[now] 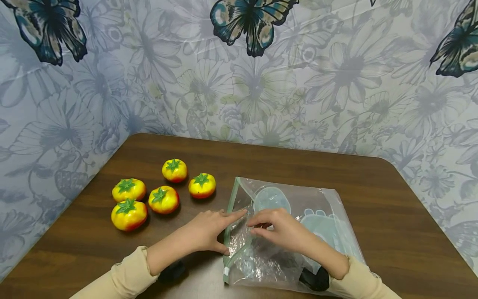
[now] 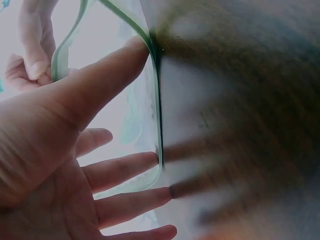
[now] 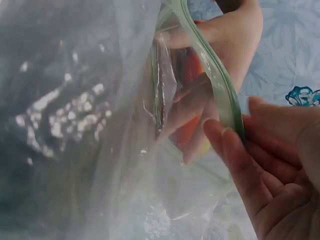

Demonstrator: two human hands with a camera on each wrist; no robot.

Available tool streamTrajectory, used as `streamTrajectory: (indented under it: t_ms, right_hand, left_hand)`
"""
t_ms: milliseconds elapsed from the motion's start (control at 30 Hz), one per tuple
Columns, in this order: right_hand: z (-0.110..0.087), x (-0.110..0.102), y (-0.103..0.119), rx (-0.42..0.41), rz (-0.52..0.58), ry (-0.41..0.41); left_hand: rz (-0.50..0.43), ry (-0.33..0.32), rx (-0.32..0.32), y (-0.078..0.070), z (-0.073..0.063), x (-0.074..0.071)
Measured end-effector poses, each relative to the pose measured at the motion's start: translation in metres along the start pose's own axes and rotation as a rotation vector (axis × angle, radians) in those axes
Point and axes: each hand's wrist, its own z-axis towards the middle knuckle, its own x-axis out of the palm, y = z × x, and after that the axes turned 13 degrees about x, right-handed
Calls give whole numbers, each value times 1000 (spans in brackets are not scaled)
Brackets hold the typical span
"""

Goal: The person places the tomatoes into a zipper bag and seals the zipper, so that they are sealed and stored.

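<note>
A clear zip bag (image 1: pixel 261 268) with a green-edged mouth lies on the table, its mouth facing left and gaping. My right hand (image 1: pixel 281 230) is over the bag and pinches the upper lip of the mouth, as the right wrist view shows at the green strip (image 3: pixel 227 92). At the mouth is my left hand (image 1: pixel 207 230), fingers straight and spread. Its thumb (image 2: pixel 107 75) reaches across the opening to the lower green edge, and its fingertips are right at that edge. Through the plastic show a pale blue round piece (image 1: pixel 271 199) and a pale blue piece with looped edges (image 1: pixel 323 226).
Several yellow-and-red persimmon-like fruits (image 1: pixel 164 200) with green leafy tops stand left of the bag on the brown wooden table (image 1: pixel 298 164). Behind it hangs a flowered cloth (image 1: pixel 257 91) with butterflies. A dark device (image 1: pixel 315 279) sits at my right wrist.
</note>
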Motion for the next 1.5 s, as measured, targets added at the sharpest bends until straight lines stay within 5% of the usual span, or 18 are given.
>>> streamTrajectory:
  t_ms: [233, 433, 567, 700, 867, 1233, 1500]
  right_hand:
    - [-1, 7, 4, -63, -106, -142]
    - [-3, 21, 3, 19, -364, -306]
    - [-3, 26, -1, 85, -524, -320]
    - [-1, 29, -3, 141, -546, -299]
    - [4, 30, -5, 187, -385, -267]
    - [2, 21, -12, 353, 290, -157]
    - [0, 15, -17, 446, 560, -73]
  left_hand:
    - [6, 1, -13, -1, -2, -1]
    - [5, -8, -14, -2, -3, -1]
    - [2, -3, -19, -2, -3, 0]
    - [-3, -4, -20, -1, -4, 0]
    - [-11, -13, -20, -1, -4, 0]
    - [-19, 3, -45, -1, -4, 0]
    - [-89, -5, -57, -1, -4, -1]
